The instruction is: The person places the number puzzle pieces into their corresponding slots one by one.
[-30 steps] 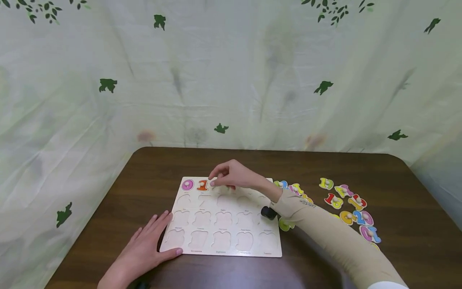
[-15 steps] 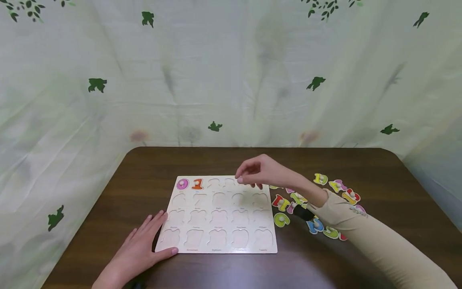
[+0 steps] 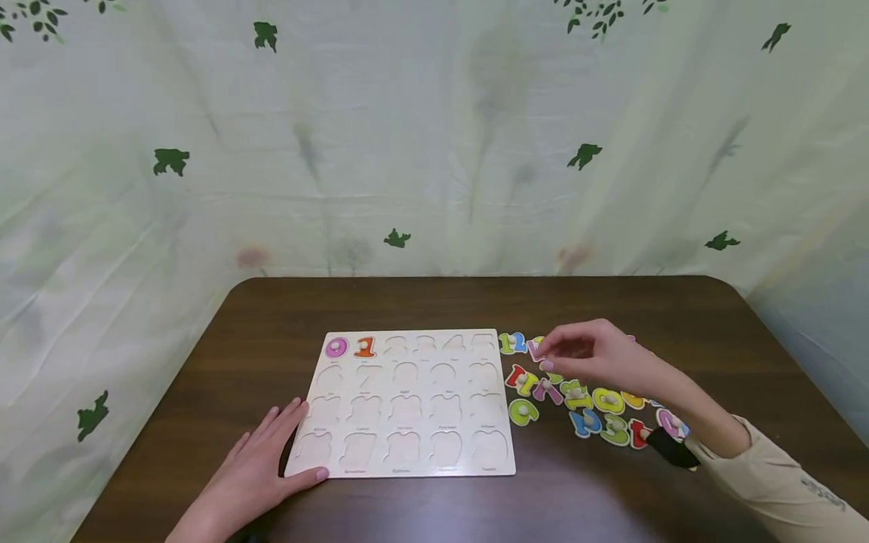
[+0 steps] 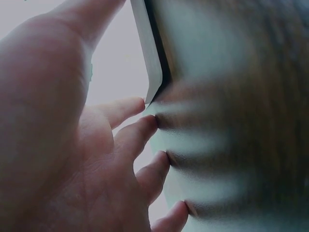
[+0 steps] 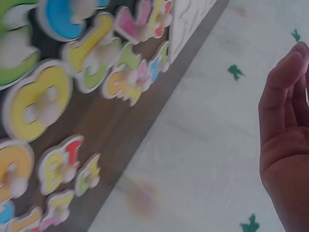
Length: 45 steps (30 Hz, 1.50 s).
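Behind everything, at twelve o'clock, a leaf-patterned backdrop [image 3: 434, 136] hangs past the dark wooden counter [image 3: 407, 305] before you. On the counter, toward its near edge, lies the white number board [image 3: 384, 415], flat; too much sideways pressure could send it sliding into the loose pieces at its three o'clock.

Your beige sleeve [image 3: 781, 483] comes in from four o'clock, beside a black block [image 3: 668, 446] at the wrist. The block sits close over a red piece [image 3: 638, 434], touching or not you cannot tell from here; a low forearm could sweep that piece aside.

Your left hand [image 3: 254, 460] is spread at the board's eight o'clock, fingers along the side and thumb at the near corner. Should it lift, the board would have nothing visible to steady it.

Your right hand [image 3: 607, 353] hovers above the loose pieces between two and three o'clock of the board, thumb and forefinger bent toward each other with a gap between, nothing visible in their grip.

Beneath and around it the pieces crowd: a green-and-blue 12 [image 3: 512, 343] just beside the board, a green 3 [image 3: 614, 431] farther toward four o'clock. Such packing means a hasty pinch could nudge a neighbor. A pink 0 [image 3: 336, 348] and an orange 1 [image 3: 365, 347] sit in the board's far row, at ten and eleven o'clock.

Smallest are the pale knobs [image 5: 47, 113] on the pieces; an off-center pinch there could tip or drop one.
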Each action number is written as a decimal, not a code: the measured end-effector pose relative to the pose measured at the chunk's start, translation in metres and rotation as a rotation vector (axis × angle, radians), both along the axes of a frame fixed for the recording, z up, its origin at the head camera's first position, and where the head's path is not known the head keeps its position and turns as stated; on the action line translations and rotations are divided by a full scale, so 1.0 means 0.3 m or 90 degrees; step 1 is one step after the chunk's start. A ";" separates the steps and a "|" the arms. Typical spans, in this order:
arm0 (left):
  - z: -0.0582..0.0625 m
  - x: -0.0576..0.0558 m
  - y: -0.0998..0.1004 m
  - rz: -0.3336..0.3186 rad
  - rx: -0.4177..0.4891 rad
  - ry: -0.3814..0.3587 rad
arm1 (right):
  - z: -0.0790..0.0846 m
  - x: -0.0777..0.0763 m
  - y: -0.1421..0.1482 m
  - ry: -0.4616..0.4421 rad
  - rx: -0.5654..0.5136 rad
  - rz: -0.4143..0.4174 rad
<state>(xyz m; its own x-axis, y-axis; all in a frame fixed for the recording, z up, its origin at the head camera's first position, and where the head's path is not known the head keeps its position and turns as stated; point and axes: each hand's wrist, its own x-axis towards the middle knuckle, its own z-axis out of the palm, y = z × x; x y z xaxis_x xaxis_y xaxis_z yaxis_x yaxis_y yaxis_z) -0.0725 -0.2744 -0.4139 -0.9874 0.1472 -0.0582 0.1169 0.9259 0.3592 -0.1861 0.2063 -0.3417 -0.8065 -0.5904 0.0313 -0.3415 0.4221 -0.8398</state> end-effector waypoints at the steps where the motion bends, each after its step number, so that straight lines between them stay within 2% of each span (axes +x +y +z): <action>1: -0.002 0.000 -0.001 0.001 0.001 -0.001 | -0.001 0.012 0.019 0.005 0.010 -0.008; 4: -0.005 -0.001 -0.004 0.002 0.003 0.000 | -0.011 0.055 0.062 0.036 0.043 -0.059; 9: -0.005 -0.002 -0.002 0.007 0.011 -0.013 | -0.059 0.144 0.096 0.066 0.090 -0.185; 13: -0.003 -0.001 0.000 0.009 0.005 -0.017 | -0.104 0.205 0.105 0.006 0.082 -0.246; 15: -0.003 -0.002 -0.001 0.010 0.001 -0.016 | -0.126 0.224 0.110 -0.044 0.050 -0.260; 21: -0.002 -0.004 -0.001 0.010 0.003 -0.017 | -0.188 0.252 0.114 -0.148 -0.011 -0.279; 25: -0.003 -0.004 -0.001 0.010 0.000 -0.016 | -0.215 0.262 0.110 -0.181 -0.017 -0.287; 45: -0.005 -0.004 0.002 0.011 0.000 -0.012 | -0.259 0.253 0.101 -0.197 0.014 -0.260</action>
<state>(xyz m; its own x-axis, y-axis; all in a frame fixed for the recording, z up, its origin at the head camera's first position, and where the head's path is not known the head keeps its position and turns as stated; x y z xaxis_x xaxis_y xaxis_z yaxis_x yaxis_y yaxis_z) -0.0736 -0.2738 -0.4153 -0.9885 0.1305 -0.0767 0.0945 0.9279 0.3607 -0.1102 0.2367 -0.4194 -0.9412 -0.2231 -0.2539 0.1176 0.4880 -0.8649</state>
